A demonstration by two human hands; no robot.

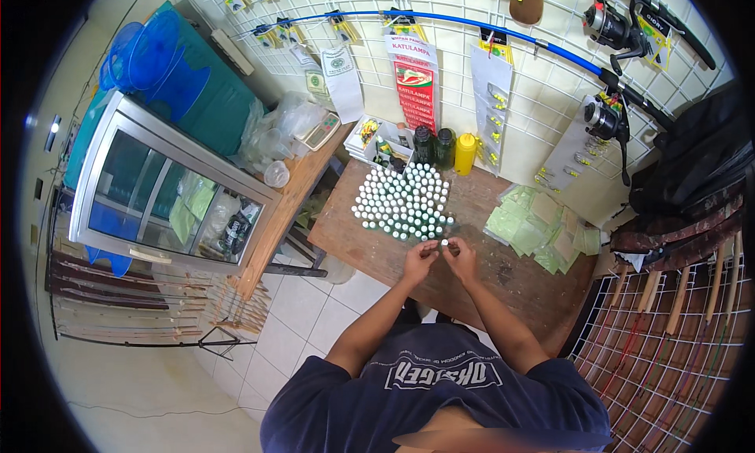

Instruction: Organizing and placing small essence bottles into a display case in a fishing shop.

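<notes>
Small green bottles with white caps (401,197) stand packed together on the brown wooden table (519,292). At the near edge of this group, my right hand (462,263) has its thumb and fingers closed around a single white-capped bottle (444,243). My left hand (420,262) is just to its left, fingers curled in and thumb against them; what they hold, if anything, is too small to make out. The two hands are close together, with a narrow gap between them. To the right lies a spread pile of pale green packets (535,225).
Behind the bottles stand a white box (385,142) of small items, dark jars (425,145) and a yellow squeeze bottle (465,154). A glass-fronted cabinet (169,193) is on the left. Fishing rods and reels (605,24) hang on the wall grid; a black bag (700,154) hangs right.
</notes>
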